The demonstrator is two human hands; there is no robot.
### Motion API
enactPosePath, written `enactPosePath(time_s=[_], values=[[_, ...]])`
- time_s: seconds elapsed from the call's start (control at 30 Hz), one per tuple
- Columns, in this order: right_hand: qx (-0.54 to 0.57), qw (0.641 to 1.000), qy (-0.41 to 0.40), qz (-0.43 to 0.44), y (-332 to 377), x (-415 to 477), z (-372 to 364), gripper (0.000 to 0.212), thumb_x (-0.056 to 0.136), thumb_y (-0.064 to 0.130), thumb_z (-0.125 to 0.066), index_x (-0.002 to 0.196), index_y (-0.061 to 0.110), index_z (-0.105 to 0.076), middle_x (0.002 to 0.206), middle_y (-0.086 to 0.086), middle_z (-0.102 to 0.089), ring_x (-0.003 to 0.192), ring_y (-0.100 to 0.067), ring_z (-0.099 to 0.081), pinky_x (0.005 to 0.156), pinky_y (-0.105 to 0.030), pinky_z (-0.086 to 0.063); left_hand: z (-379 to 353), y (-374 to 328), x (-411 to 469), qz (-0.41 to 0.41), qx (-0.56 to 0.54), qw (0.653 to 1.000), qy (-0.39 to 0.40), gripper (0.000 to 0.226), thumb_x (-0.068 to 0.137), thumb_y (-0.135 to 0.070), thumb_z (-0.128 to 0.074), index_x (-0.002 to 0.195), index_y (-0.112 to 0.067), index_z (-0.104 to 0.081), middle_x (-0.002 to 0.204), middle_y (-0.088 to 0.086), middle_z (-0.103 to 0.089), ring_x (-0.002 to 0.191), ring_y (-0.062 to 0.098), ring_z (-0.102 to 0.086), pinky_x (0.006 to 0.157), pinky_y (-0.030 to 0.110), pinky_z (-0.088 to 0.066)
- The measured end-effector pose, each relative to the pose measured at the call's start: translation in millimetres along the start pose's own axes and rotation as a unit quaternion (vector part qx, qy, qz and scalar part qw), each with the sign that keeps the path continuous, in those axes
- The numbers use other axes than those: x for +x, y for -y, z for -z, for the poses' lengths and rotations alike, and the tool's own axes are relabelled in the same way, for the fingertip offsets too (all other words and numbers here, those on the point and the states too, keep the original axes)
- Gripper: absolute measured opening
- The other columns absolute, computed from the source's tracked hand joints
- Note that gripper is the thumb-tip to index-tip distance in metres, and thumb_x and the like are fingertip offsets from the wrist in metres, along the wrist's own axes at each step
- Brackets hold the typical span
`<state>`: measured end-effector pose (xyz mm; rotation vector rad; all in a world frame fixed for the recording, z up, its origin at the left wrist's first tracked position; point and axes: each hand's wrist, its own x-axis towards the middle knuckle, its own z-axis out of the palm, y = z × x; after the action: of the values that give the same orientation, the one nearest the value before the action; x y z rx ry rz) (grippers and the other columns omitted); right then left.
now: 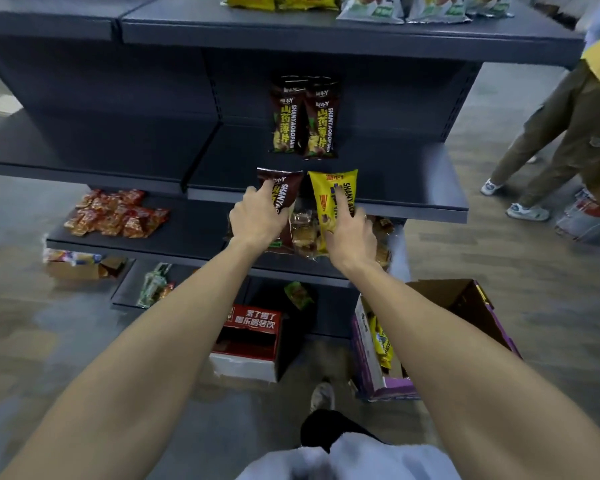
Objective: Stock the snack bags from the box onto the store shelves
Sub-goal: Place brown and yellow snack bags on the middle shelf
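Observation:
My left hand (257,216) grips a dark brown snack bag (284,188) at the front edge of the middle grey shelf (413,188). Beside it, my right hand (350,230) holds a yellow snack bag (329,188), index finger stretched along its face. Both bags stand upright over the shelf lip. Two more brown bags (305,116) stand together further back on the same shelf. On the floor at my right sits the purple cardboard box (371,362), open, with yellow bags (381,341) inside.
Red packets (115,213) lie on the lower shelf at left, clear-wrapped snacks (305,233) under my hands. Yellow and white bags line the top shelf (326,32). A red and white box (250,341) stands on the floor. Another person's legs (541,143) are at right.

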<state>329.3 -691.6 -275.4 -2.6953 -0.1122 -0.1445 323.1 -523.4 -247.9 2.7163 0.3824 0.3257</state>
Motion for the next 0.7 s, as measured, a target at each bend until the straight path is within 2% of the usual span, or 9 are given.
enactPosePath(time_s=[0.13,0.3,0.5,0.7], values=[[-0.006,1.0,0.006,0.003,2.6,34.4,-13.0,0.088,0.092,0.012,-0.063,0.154,0.036,-0.005,0.138,-0.017,-0.04,0.114,-0.04,-0.048,0.076,-0.041,-0.041,-8.4,2.0,31.4,0.001,-0.002,1.0,0.016,0.052,0.084,-0.05,-0.06,0.128,-0.024,-0.049,0.108,0.013,-0.058,0.097,0.039,-0.06,0.079,0.045,-0.048],[0.002,1.0,0.023,-0.013,0.2,88.4,-29.1,0.09,0.09,0.004,-0.056,0.155,0.036,-0.002,0.139,-0.017,-0.036,0.119,-0.042,-0.046,0.084,-0.048,-0.047,-18.0,0.0,85.8,-0.002,0.015,0.999,0.033,0.053,0.082,-0.047,-0.063,0.128,-0.021,-0.052,0.112,0.014,-0.059,0.099,0.039,-0.061,0.078,0.041,-0.048],[0.026,1.0,0.003,0.003,1.2,141.7,-44.3,0.085,0.092,0.012,-0.059,0.153,0.039,-0.007,0.137,-0.014,-0.035,0.118,-0.041,-0.043,0.091,-0.055,-0.044,-33.8,-7.4,143.9,-0.014,0.012,0.999,0.034,0.055,0.085,-0.037,-0.063,0.136,-0.025,-0.045,0.115,0.013,-0.056,0.1,0.042,-0.061,0.081,0.045,-0.049],[0.013,0.999,-0.043,0.026,9.1,185.1,-44.2,0.079,0.092,0.015,-0.059,0.154,0.034,-0.015,0.138,-0.014,-0.036,0.115,-0.039,-0.045,0.088,-0.052,-0.046,-49.3,-13.5,184.0,-0.013,0.026,1.0,0.006,0.058,0.093,-0.037,-0.056,0.144,-0.026,-0.031,0.122,0.016,-0.053,0.1,0.043,-0.06,0.076,0.046,-0.046]])
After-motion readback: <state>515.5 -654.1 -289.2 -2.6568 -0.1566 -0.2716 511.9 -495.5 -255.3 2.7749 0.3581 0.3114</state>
